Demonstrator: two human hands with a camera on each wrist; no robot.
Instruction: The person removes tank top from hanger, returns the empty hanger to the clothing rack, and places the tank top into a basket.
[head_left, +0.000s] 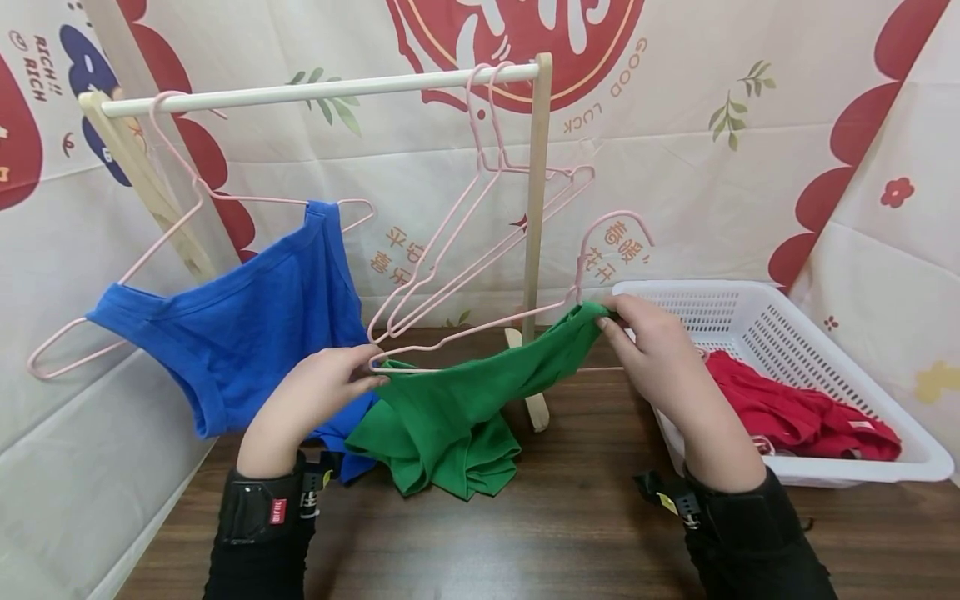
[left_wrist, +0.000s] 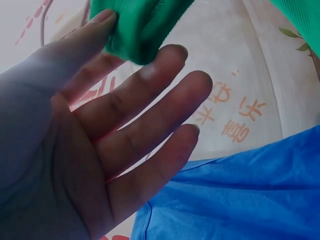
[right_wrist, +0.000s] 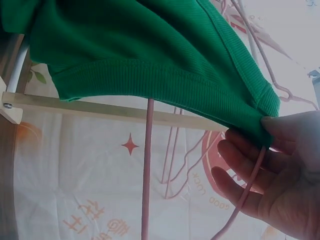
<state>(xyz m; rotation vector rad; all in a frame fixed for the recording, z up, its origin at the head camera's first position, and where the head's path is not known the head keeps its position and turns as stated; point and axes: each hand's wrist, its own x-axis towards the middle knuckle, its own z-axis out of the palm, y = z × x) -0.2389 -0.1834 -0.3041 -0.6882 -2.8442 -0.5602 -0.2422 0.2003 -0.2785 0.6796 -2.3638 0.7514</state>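
A green tank top (head_left: 465, 387) is stretched between my two hands, its lower part bunched on the table. My left hand (head_left: 318, 392) pinches one strap between thumb and forefinger, beside the left end of a pink hanger (head_left: 517, 317); the other fingers spread loosely in the left wrist view. With thumb and fingertips my right hand (head_left: 667, 358) grips the other strap near the hanger's neck. In the right wrist view, pink wire emerges from under the green fabric (right_wrist: 150, 80) and crosses the fingers. The hanger's hook stands free of the rail.
A blue tank top (head_left: 262, 308) hangs on a pink hanger at the left of the white rail (head_left: 322, 90). Two bare hangers (head_left: 442, 242) hang by the right wooden post (head_left: 537, 192). At right, a white basket (head_left: 825, 350) holds red clothing (head_left: 802, 408).
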